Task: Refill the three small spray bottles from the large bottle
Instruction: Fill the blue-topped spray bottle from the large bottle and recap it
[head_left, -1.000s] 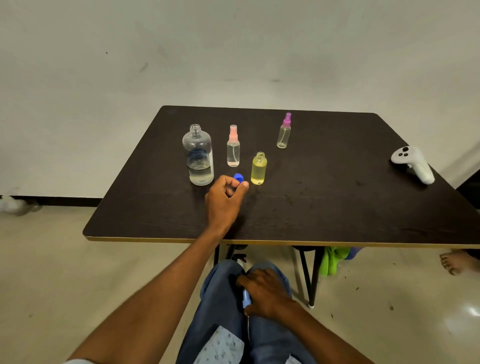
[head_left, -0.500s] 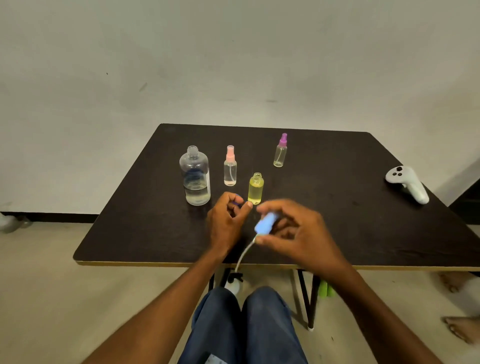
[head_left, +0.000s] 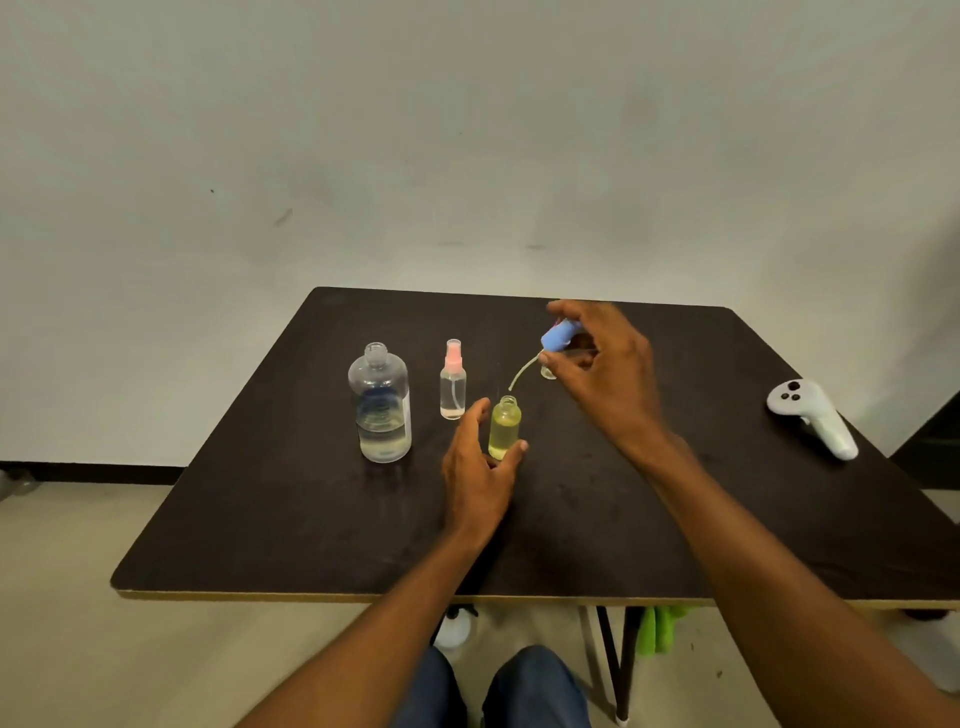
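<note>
On the dark table (head_left: 311, 519) stands the large clear bottle (head_left: 381, 405), uncapped and partly filled. Right of it is a small spray bottle with a pink head (head_left: 453, 384). A small yellow bottle (head_left: 505, 426) stands open; my left hand (head_left: 480, 467) holds its lower part between thumb and fingers. My right hand (head_left: 602, 364) pinches a blue spray head (head_left: 558, 335) above and to the right, its dip tube (head_left: 522, 371) hanging toward the yellow bottle's mouth. The third small bottle (head_left: 548, 371) is mostly hidden behind my right hand.
A white handheld controller (head_left: 810, 415) lies near the table's right edge. Under the table are black legs, a green cloth (head_left: 660, 629) and a white object on the floor (head_left: 452, 629). My knees sit below the near edge.
My right hand came up from my lap with the blue spray head and moved out above the yellow bottle. My left hand left the small blue cap and took the yellow bottle.
</note>
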